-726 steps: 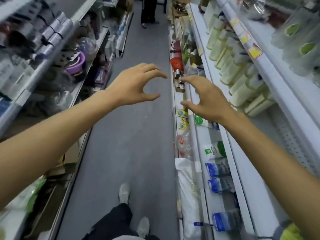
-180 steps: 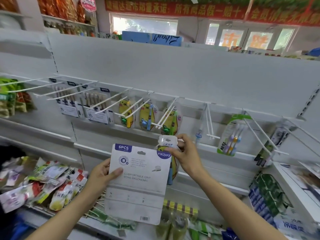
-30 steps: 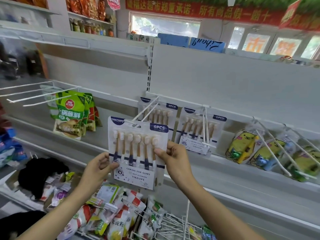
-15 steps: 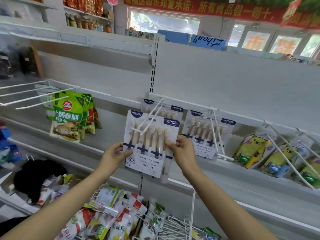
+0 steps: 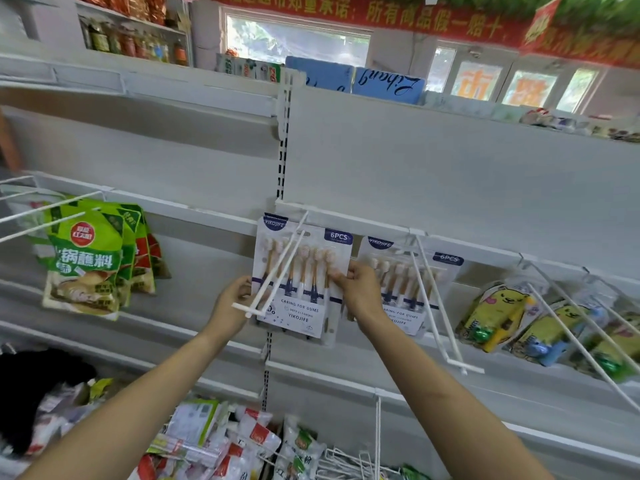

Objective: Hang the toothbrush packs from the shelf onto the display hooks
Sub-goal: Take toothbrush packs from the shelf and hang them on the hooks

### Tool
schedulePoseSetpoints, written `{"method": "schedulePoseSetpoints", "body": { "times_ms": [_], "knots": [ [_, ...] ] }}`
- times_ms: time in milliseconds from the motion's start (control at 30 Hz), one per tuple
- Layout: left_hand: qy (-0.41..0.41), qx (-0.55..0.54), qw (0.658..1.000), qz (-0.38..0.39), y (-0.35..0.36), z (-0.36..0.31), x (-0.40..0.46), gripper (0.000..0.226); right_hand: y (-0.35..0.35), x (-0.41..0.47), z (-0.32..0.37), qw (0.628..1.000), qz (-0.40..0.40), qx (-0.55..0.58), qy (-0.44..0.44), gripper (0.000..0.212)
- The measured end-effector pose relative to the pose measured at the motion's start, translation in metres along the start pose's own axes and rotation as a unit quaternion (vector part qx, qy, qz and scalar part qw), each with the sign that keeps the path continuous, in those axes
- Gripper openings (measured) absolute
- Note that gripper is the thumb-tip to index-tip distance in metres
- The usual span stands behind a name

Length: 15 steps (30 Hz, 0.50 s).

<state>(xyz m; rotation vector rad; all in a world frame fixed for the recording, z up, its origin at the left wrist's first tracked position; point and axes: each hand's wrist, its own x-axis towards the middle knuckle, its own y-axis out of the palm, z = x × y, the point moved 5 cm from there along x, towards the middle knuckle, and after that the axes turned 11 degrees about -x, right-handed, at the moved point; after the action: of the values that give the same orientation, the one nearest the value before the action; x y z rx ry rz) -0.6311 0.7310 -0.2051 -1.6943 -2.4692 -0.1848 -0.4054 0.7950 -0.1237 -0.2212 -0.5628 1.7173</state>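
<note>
A white six-piece toothbrush pack (image 5: 304, 299) hangs far back on a white double-wire display hook (image 5: 277, 271), close to the rail, with another pack's top edge showing behind it. My left hand (image 5: 232, 303) grips the pack's lower left edge, just behind the hook's front crossbar. My right hand (image 5: 356, 289) pinches its right edge. More packs of the same kind (image 5: 412, 285) hang on the neighbouring hook (image 5: 436, 299) to the right.
Green sauce pouches (image 5: 86, 265) hang on hooks at the left. Yellow cartoon children's toothbrush packs (image 5: 495, 317) hang on long hooks at the right. Loose snack packets (image 5: 221, 445) and a wire rack (image 5: 349, 462) lie on the shelf below. A black bundle (image 5: 34, 386) sits low left.
Over the last second both hands have slid the pack from the hook's tip back along the wires toward the rail. The camera has moved closer.
</note>
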Motion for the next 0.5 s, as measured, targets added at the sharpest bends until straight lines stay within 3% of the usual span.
{"method": "schedulePoseSetpoints", "body": {
  "times_ms": [233,333,400,500],
  "knots": [
    [0.008,0.034,0.999,-0.007,-0.005,0.007,0.002,0.012,0.001,0.004,-0.005,1.000,-0.014,-0.007,0.005,0.012],
    [0.026,0.119,0.992,-0.031,-0.010,0.011,-0.006,0.056,-0.006,-0.004,-0.006,0.998,-0.056,-0.011,0.010,0.015],
    [0.074,0.172,0.979,-0.077,-0.009,0.000,-0.019,0.068,-0.012,-0.014,-0.004,0.996,-0.072,-0.042,-0.002,0.010],
    [0.188,0.265,0.943,-0.077,0.005,-0.020,-0.040,0.054,-0.018,-0.035,-0.009,0.990,-0.073,-0.119,-0.036,0.029]
  ]
}}
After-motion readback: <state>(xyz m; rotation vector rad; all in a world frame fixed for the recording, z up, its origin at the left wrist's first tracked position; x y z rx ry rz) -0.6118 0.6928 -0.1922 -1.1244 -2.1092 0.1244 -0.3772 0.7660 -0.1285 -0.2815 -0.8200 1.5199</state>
